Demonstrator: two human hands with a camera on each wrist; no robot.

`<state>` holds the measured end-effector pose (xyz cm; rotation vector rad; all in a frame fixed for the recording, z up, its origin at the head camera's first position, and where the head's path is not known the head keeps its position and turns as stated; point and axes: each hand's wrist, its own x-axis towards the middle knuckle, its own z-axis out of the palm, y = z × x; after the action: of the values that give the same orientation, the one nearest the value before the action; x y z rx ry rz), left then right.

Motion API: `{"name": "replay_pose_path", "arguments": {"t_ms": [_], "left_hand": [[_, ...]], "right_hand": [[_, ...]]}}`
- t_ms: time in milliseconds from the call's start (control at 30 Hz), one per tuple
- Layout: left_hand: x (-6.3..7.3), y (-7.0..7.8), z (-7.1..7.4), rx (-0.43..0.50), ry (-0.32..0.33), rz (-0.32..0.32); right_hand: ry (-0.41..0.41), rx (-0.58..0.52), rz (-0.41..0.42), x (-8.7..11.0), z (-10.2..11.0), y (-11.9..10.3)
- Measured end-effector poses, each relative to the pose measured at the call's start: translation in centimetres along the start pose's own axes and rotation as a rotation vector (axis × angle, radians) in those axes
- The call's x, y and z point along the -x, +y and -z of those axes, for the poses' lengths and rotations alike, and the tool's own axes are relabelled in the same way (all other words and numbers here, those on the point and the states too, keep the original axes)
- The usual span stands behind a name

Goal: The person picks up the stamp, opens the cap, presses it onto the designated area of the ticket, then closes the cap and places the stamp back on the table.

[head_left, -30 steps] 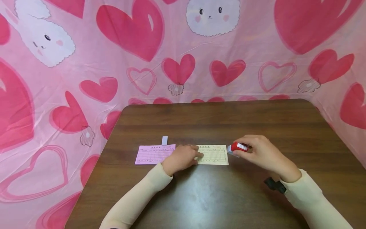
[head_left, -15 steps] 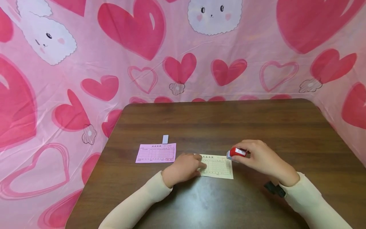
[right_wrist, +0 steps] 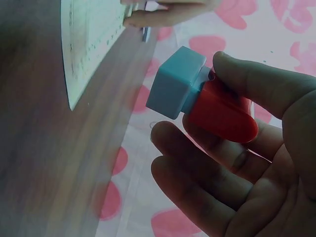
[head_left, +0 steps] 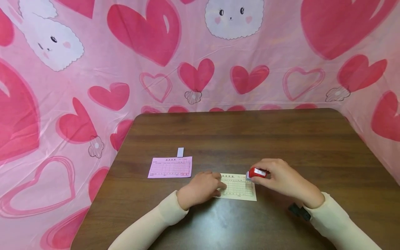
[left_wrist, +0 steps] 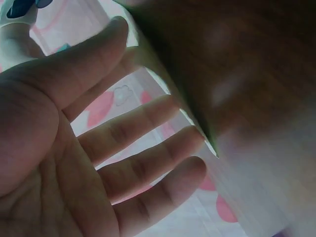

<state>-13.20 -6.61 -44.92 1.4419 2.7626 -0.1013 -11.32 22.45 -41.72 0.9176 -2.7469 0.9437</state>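
My left hand (head_left: 201, 187) lies over the left end of a pale yellow printed slip (head_left: 239, 187), its fingertips on the paper. In the left wrist view the fingers (left_wrist: 153, 165) are nearly straight, with their tips at the slip's edge. My right hand (head_left: 282, 178) pinches a red stamp (head_left: 257, 172) between thumb and fingers. The stamp has a pale blue block at its front end, seen best in the right wrist view, where the lower fingers (right_wrist: 197, 187) hang loosely curled. From the head, the stamp overlaps the slip's upper right corner.
A pink printed slip (head_left: 170, 167) with a small red mark in its lower right corner lies to the left. Just behind it is a small whitish rectangular piece (head_left: 180, 152). The brown table (head_left: 250, 132) backs onto a pink heart-patterned cloth (head_left: 218, 93).
The yellow slip has slid toward me and slightly right under my left hand. My right hand has brought the red stamp down and left, to the slip's upper right corner.
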Motion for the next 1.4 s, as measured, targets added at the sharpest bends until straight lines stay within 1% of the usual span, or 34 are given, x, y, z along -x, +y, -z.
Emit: {"name": "replay_pose_path", "arguments": {"t_ms": [133, 300, 400, 567, 733, 1167, 1400], "left_hand": [[0.0, -0.1, -0.1, 0.009, -0.006, 0.010], [-0.1, -0.1, 0.1, 0.011, -0.015, 0.012], [-0.2, -0.1, 0.1, 0.007, -0.016, 0.013], [-0.3, -0.2, 0.1, -0.005, -0.020, 0.015], [-0.3, -0.2, 0.1, 0.010, -0.023, 0.018], [-0.2, -0.2, 0.0, 0.025, -0.012, 0.015], [-0.2, -0.3, 0.0, 0.037, -0.016, 0.011]], "right_hand": [[-0.052, -0.028, 0.006, 0.0, -0.8, -0.1], [-0.168, -0.069, 0.004, 0.1, -1.9, -0.2], [-0.214, -0.067, -0.005, 0.1, -2.4, -0.3], [-0.231, -0.050, 0.003, 0.2, -3.2, -0.3], [-0.239, -0.038, 0.010, 0.2, -3.6, -0.3], [-0.244, -0.027, 0.024, 0.3, -3.7, -0.1], [-0.233, -0.028, 0.048, 0.4, -3.7, -0.1]]}}
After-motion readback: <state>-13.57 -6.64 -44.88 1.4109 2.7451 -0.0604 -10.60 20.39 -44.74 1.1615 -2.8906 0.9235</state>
